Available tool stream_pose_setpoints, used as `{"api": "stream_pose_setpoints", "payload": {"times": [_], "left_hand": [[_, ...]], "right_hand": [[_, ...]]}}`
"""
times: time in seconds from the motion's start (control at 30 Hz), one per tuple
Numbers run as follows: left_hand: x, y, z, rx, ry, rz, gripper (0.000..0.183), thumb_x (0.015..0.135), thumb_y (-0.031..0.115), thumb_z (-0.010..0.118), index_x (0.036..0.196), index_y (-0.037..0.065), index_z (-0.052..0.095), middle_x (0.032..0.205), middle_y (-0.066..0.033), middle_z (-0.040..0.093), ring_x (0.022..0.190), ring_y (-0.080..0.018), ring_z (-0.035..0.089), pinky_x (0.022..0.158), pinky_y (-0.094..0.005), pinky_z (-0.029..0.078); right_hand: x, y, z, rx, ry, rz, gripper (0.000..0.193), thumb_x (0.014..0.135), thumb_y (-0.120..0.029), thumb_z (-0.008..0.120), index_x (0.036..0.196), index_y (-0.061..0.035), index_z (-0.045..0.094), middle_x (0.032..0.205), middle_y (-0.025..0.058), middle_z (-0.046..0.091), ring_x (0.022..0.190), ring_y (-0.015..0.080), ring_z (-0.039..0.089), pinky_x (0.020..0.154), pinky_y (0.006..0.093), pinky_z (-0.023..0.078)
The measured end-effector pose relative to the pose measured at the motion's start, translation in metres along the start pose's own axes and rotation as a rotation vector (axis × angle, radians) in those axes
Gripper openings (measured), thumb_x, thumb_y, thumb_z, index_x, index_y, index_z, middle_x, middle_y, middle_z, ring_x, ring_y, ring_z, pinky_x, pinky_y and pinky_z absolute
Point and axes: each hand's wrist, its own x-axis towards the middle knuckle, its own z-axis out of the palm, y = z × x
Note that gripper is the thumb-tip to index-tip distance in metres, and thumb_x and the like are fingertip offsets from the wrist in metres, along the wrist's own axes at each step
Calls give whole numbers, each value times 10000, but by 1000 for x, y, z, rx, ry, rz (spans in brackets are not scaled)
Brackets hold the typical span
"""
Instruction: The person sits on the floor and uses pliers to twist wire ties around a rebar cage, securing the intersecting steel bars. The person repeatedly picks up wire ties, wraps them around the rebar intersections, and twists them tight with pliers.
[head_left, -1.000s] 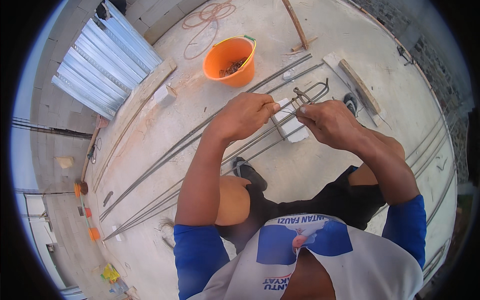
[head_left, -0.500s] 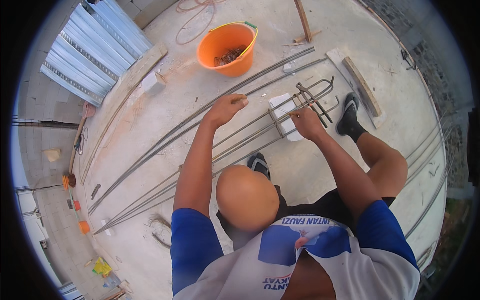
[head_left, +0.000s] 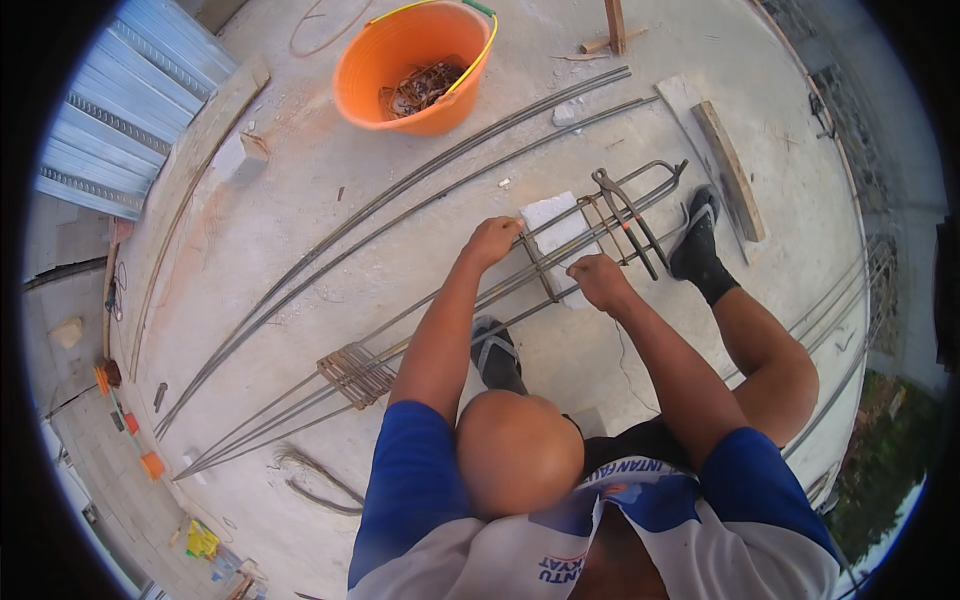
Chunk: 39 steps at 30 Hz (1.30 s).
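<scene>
Several long steel bars run through rectangular stirrups, the bar cage resting on a white block (head_left: 548, 211). My left hand (head_left: 492, 243) is closed at the upper corner of a stirrup (head_left: 540, 266), beside the block's left edge. Closed in a pinch, my right hand (head_left: 600, 282) is just right of that stirrup's lower part. A thin tie wire (head_left: 623, 345) trails down from it toward my leg. Pincers (head_left: 622, 205) with dark handles lie across the cage's right end, by another stirrup (head_left: 603, 226). Further left, a bunch of stirrups (head_left: 356, 376) sits on the bars.
An orange bucket (head_left: 350, 85) holding rusty scraps stands beyond the bars. Loose long rods (head_left: 330, 235) curve across the concrete floor. A timber piece (head_left: 728, 170) lies near my right foot (head_left: 700, 245). Corrugated metal sheets (head_left: 130, 100) are at the far left.
My left hand has come down and right from above the bars to the stirrup. My right hand has shifted slightly down and left. The view has shifted too, bringing the stirrup bunch into sight.
</scene>
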Motion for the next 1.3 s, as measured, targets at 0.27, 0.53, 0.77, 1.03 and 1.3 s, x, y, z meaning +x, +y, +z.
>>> {"api": "stream_pose_setpoints", "payload": {"times": [0.27, 0.53, 0.77, 1.03, 1.3], "left_hand": [[3, -7, 14, -233, 7, -35, 465, 922, 442, 628, 1049, 1, 705, 798, -91, 653, 689, -173, 623, 567, -331, 486], [9, -11, 16, -346, 110, -213, 426, 914, 401, 651, 860, -19, 701, 695, -87, 619, 630, -188, 583, 542, -330, 464], [10, -10, 17, -309, 189, -109, 322, 880, 305, 688, 862, -14, 722, 684, -71, 629, 642, -167, 570, 593, -337, 437], [5, 4, 10, -516, 247, -98, 216, 944, 173, 610, 990, -7, 720, 838, -82, 704, 698, -145, 620, 649, -313, 495], [5, 6, 10, -478, 331, 66, 218, 967, 146, 575, 938, -28, 703, 824, -94, 711, 706, -157, 669, 695, -309, 525]], "right_hand": [[28, -2, 23, 75, 0, 67, 267, 905, -185, 598, 1003, 41, 699, 879, 216, 706, 798, 318, 677, 748, 396, 524], [40, -13, 61, 153, 275, -41, 242, 901, -149, 576, 996, 32, 705, 924, 242, 703, 912, 367, 690, 823, 399, 528], [50, -18, 64, 67, 292, -80, 185, 892, -133, 585, 944, 21, 673, 862, 238, 690, 848, 399, 684, 765, 444, 531], [45, -27, 68, -46, 348, -89, 171, 879, -144, 596, 787, 0, 605, 770, 245, 657, 781, 450, 660, 695, 513, 523], [57, -19, 71, -121, 270, -148, 181, 875, -138, 614, 821, 22, 681, 791, 255, 666, 784, 427, 668, 721, 485, 527]]}}
